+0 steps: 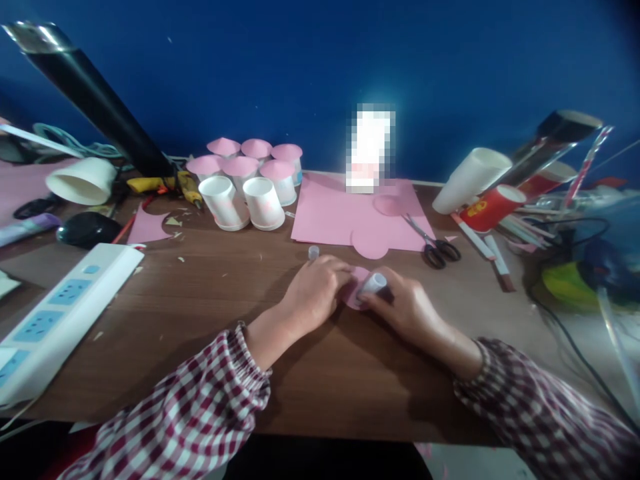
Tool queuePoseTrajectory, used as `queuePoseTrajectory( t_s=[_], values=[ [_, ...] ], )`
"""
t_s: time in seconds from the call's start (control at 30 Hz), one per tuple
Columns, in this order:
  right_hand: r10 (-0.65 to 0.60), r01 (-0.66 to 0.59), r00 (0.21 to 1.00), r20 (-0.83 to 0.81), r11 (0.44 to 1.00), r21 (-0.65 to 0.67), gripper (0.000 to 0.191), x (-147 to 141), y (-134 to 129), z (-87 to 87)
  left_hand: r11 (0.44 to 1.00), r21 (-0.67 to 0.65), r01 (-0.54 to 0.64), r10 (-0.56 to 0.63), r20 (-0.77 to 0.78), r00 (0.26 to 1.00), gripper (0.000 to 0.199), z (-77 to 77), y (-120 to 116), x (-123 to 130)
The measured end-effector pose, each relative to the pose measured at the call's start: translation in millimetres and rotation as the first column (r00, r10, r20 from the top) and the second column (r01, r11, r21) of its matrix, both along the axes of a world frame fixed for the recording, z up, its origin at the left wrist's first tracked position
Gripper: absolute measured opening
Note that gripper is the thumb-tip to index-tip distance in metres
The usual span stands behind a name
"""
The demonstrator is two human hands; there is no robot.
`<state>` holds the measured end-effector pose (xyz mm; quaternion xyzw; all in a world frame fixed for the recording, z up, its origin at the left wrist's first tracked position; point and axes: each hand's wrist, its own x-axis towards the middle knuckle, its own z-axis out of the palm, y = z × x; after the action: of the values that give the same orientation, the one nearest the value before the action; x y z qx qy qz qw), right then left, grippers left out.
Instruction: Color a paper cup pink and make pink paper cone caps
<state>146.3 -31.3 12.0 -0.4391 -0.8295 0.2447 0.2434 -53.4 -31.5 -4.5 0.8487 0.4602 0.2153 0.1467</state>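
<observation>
A small pink paper circle [353, 293] lies on the table in front of me, partly covered by both hands. My left hand [315, 290] is closed at its left edge, pressing it with the fingertips. My right hand [407, 300] is wrapped round a glue stick [375, 284], tilted with its lower end against the paper. Just beyond my left hand stands a small clear cap [313, 253]. Further back, another pink circle [370, 240] overlaps the front edge of pink paper sheets [320, 207], and scissors [435, 250] rest at their right corner.
Paper cups with pink cone tops [243, 170] stand back left, behind two bare cups [264, 205]. A white power strip [65, 307] lies at left, near a yellow glue gun [187, 189]. Red cups [493, 208], a white paper cup [473, 177] and markers [473, 237] crowd the right.
</observation>
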Motion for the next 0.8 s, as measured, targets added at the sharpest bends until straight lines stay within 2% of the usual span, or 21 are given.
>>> queuePoseTrajectory(
  t_s=[0.1, 0.23, 0.33, 0.47, 0.57, 0.63, 0.73, 0.77, 0.8],
  values=[
    [0.056, -0.056, 0.998, 0.005, 0.998, -0.018, 0.016, 0, -1, 3.5, 1.0, 0.0, -0.001, 0.001, -0.005, 1.0, 0.031, -0.8, 0, -1],
    [-0.043, 0.036, 0.996, -0.075, 0.995, -0.092, 0.018, 2, 1, 3.1, 1.0, 0.018, 0.011, -0.012, 0.008, 1.0, 0.032, 0.3, -1, -1],
    [-0.075, 0.07, 0.991, -0.108, 0.997, -0.041, 0.017, 2, 1, 0.4, 1.0, 0.017, 0.011, -0.011, 0.015, 1.0, 0.03, 1.5, -1, 0],
    [0.061, -0.061, 0.997, -0.041, 0.998, -0.001, 0.015, -1, -2, 3.0, 1.0, 0.011, 0.016, -0.016, 0.019, 1.0, 0.031, 1.0, 0, 0],
    [0.1, -0.115, 0.987, -0.126, 0.986, -0.121, 0.018, 0, -2, 6.8, 0.999, 0.02, 0.025, -0.026, 0.013, 1.0, 0.032, 0.3, 0, -1],
    [0.05, -0.123, 0.955, -0.294, 0.964, -0.235, 0.022, 5, 2, 6.9, 0.999, 0.025, 0.037, -0.037, -0.002, 0.999, 0.03, 0.5, 0, -2],
    [-0.147, -0.031, 0.832, -0.535, 0.95, -0.311, 0.025, 21, 14, 3.6, 0.999, 0.03, 0.031, -0.031, -0.007, 1.0, 0.027, 0.9, 0, -2],
    [-0.201, 0.022, 0.804, -0.56, 0.951, -0.309, 0.025, 28, 19, 2.3, 0.999, 0.036, 0.018, -0.018, -0.004, 1.0, 0.028, 0.7, -1, -2],
    [-0.223, 0.057, 0.813, -0.539, 0.95, -0.307, 0.026, 36, 24, 1.4, 0.999, 0.045, 0.005, -0.005, -0.002, 1.0, 0.029, 0.4, -1, -2]
  ],
)
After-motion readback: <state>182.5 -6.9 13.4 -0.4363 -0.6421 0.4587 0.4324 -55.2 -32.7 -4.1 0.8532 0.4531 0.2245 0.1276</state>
